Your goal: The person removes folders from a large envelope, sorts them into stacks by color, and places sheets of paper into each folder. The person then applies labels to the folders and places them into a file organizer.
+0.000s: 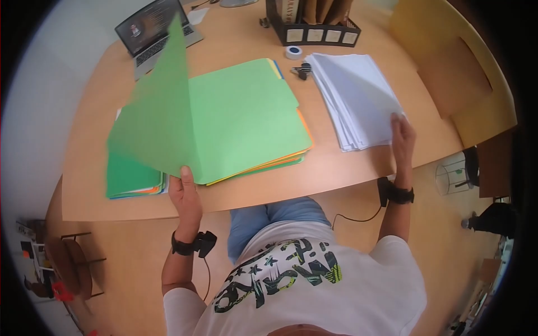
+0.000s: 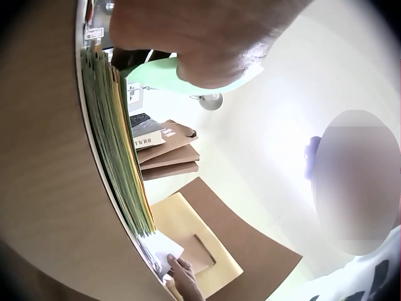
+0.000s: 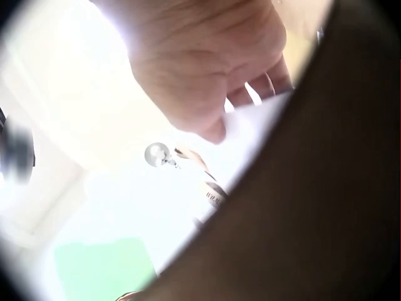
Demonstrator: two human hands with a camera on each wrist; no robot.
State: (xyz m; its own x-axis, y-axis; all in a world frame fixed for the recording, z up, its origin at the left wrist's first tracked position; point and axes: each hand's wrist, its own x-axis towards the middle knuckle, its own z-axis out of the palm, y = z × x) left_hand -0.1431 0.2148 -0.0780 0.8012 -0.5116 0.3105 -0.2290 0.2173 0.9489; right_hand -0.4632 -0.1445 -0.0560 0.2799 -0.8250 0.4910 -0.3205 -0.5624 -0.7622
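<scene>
A green file folder (image 1: pixel 244 120) lies spread on a pile of colored folders. Its front flap (image 1: pixel 162 106) is raised toward the left and blurred. My left hand (image 1: pixel 185 196) pinches the flap's lower edge, the thumb lying on the green. In the left wrist view the pile (image 2: pixel 116 141) shows edge-on below that hand. To the right lies a stack of white paper (image 1: pixel 356 101). My right hand (image 1: pixel 402 140) pinches its lower right corner between thumb and fingers; the right wrist view shows white paper (image 3: pixel 244 128) between them.
More folders (image 1: pixel 131 176) sit under the flap at left, with a laptop (image 1: pixel 159 36) behind. Beyond the paper are a black binder clip (image 1: pixel 302 71), a tape roll (image 1: pixel 293 52) and a black organizer (image 1: pixel 319 35) holding books. A yellow panel (image 1: pixel 493 112) stands along the right edge.
</scene>
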